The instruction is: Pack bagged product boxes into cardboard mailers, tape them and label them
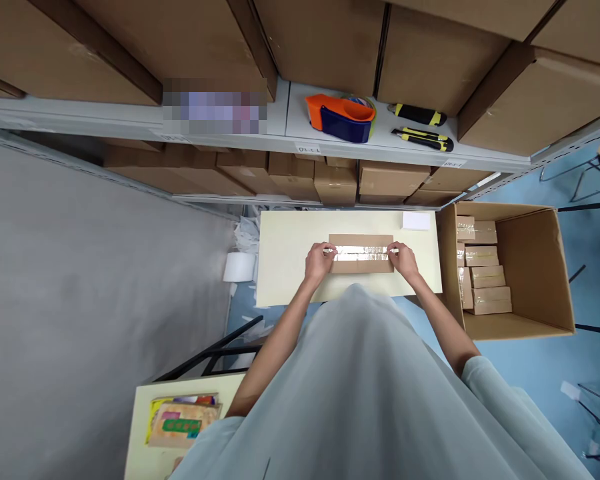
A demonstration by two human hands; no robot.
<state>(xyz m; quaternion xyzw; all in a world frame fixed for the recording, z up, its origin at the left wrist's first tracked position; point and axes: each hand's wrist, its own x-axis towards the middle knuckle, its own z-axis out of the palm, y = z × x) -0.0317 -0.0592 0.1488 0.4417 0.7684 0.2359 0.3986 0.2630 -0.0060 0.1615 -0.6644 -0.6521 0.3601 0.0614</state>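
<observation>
A person's left hand (320, 261) and right hand (404, 260), each grip closed in a pinch, hold opposite ends of a shiny tape strip (363, 253) across a brown carton (361, 267) on a pale desk (285, 260), center frame. At right, taped cartons (488, 276) sit in an open box (530, 267); an orange-and-blue dispenser (341, 120) rests on a shelf (296, 113), upper center.

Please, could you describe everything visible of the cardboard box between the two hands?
The box is brown, rectangular and looks like cardboard. Shiny tape runs lengthwise along its middle. It lies flat on the pale table, long side facing the person. The left hand and right hand are at its opposite ends.
</observation>
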